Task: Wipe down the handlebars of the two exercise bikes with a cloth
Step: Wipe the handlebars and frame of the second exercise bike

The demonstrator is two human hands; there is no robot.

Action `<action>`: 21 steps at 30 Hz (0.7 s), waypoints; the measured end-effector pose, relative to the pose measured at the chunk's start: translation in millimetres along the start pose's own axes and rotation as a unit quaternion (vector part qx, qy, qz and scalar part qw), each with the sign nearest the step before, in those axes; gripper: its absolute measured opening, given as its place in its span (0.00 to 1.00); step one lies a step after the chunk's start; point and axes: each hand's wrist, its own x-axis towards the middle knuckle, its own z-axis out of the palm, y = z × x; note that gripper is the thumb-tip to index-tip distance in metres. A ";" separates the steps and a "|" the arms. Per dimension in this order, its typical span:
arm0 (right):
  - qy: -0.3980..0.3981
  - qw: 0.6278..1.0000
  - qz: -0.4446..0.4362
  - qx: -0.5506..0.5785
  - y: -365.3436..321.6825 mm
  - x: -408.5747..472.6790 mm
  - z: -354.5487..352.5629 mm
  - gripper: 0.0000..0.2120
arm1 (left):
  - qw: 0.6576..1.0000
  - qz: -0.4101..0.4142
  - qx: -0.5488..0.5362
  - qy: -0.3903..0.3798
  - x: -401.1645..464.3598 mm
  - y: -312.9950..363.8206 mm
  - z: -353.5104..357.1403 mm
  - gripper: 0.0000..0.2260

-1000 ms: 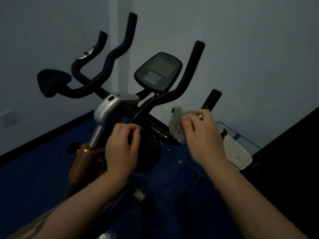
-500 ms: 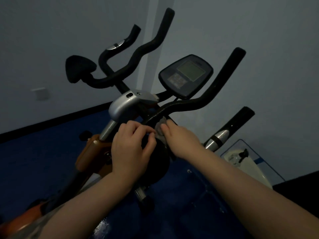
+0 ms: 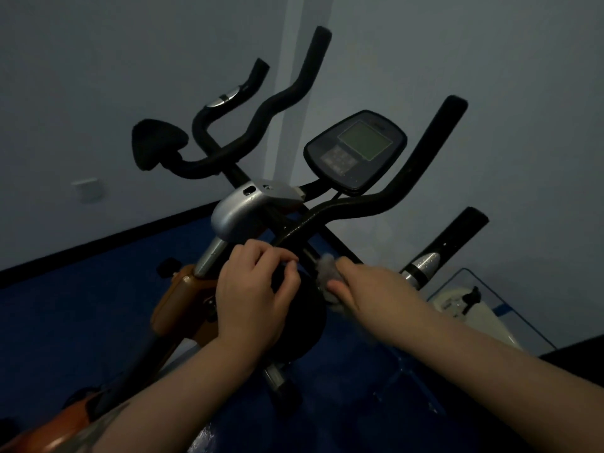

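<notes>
Bunching the soft, light grey cloth (image 3: 328, 276) in a closed grip, the right hand (image 3: 366, 289) presses it to the handlebars (image 3: 356, 209) low by the stem, where it should mould easily round the rigid tube, while the left hand (image 3: 251, 297) curls on a dark part alongside.

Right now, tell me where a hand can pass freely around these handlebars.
Open room: between the two upright right-side grips and, and above the console toward the wall. Crowded: low at the stem, where the left hand grips a dark knob and the right hand presses the cloth against the bar beside the silver clamp.
</notes>
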 end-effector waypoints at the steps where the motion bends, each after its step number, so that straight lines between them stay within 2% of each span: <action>1: -0.011 1.000 -0.010 -0.002 5.9 -3.7 -3.6 0.12 | 1.000 0.000 -0.002 0.001 -0.2 -0.5 0.1 0.09; 3: -0.054 0.998 -0.013 -0.011 8.0 9.6 -8.9 0.09 | 1.000 0.002 -0.003 0.004 -0.1 -1.6 0.8 0.08; 5: -0.078 0.996 0.008 -0.051 -7.7 30.0 -2.6 0.11 | 1.000 0.005 0.002 -0.001 -0.3 -1.6 1.5 0.09; 7: -0.023 0.996 0.068 -0.046 -22.4 35.3 10.0 0.15 | 1.000 0.000 0.003 -0.008 0.0 -1.2 -0.2 0.10; 8: 0.029 0.995 0.088 -0.041 -26.6 28.0 14.1 0.18 | 1.000 0.000 0.007 -0.016 0.4 -0.6 -2.1 0.10; 9: 0.063 0.993 0.077 -0.068 -28.4 15.3 17.0 0.21 | 0.999 0.005 0.014 -0.029 1.0 -0.5 -4.5 0.11; 11: 0.114 0.988 -0.019 -0.106 -15.2 -13.2 13.4 0.22 | 0.997 0.041 0.038 -0.060 3.5 0.8 -9.5 0.11; 13: 0.120 0.976 -0.118 -0.140 19.6 -25.8 -0.5 0.16 | 0.990 0.098 0.046 -0.088 12.9 9.2 -12.6 0.09; 15: 0.131 0.966 -0.141 -0.172 62.8 -26.6 -25.2 0.14 | 0.982 0.141 0.029 -0.125 29.8 25.4 -7.0 0.06; 18: 0.221 0.962 -0.063 -0.145 89.1 -19.3 -41.0 0.12 | 0.972 0.126 0.005 -0.198 51.4 48.6 14.0 0.06; 20: 0.288 0.956 0.027 -0.049 64.5 -18.8 -13.7 0.10 | 0.963 0.096 0.049 -0.248 54.6 50.8 27.8 0.07; 21: 0.307 0.951 0.030 -0.017 51.4 -21.9 4.9 0.09 | 0.957 0.102 0.090 -0.254 52.9 48.4 32.4 0.08</action>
